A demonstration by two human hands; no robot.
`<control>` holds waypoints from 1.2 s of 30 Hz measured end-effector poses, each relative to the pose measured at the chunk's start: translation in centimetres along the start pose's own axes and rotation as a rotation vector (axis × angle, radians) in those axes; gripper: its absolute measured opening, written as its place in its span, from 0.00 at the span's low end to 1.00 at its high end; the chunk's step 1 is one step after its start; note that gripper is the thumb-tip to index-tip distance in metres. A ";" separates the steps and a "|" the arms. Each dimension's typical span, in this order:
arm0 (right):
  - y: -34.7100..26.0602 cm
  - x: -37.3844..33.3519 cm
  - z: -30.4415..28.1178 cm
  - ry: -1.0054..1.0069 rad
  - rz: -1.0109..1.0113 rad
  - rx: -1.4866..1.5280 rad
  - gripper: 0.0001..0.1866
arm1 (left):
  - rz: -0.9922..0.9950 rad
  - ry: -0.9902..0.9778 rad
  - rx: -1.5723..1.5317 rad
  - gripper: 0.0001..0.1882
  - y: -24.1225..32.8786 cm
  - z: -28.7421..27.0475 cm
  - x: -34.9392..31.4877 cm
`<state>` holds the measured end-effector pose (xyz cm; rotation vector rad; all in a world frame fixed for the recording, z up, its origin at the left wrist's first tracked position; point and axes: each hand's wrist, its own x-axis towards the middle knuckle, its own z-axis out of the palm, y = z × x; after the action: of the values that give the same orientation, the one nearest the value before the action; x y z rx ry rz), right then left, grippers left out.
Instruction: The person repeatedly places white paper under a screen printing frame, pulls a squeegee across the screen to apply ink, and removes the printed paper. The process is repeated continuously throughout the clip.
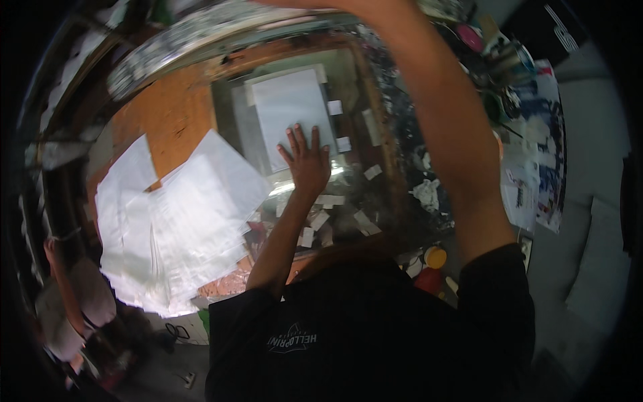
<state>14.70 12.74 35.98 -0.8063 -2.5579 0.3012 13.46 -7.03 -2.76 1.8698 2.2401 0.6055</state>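
Note:
My left hand rests flat with spread fingers on the lower part of a white sheet of paper. That sheet lies on a glass plate set in a brown wooden border. Pale tape strips show at the sheet's upper edge, and small white tabs sit along its right side. Upward and over to the left reaches my right arm; only part of my right hand shows at the top edge, its fingers not made out. Just below it runs a long, paint-speckled frame edge.
Left of the glass, a fanned pile of white sheets covers much of an orange-brown board. Tape scraps lie on the glass's near part. At right stand paint containers, crumpled tissue and a yellow-lidded bottle. Another person is at lower left.

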 end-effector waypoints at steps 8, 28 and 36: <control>0.9 -1.1 -0.7 -0.006 -0.115 0.022 0.24 | -0.119 0.056 0.110 0.33 -1.7 -0.7 -1.8; -2.0 -6.3 5.7 0.248 -0.063 0.001 0.27 | -0.200 0.083 -0.517 0.24 0.4 -9.7 -6.4; 2.1 -20.5 18.8 -0.251 0.192 0.231 0.23 | -1.044 0.098 -2.089 0.30 -0.1 -14.6 -12.2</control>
<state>21.96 1.06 11.72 -0.9775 -2.6082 0.7885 10.40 -21.79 8.77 -0.3182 0.8970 1.5914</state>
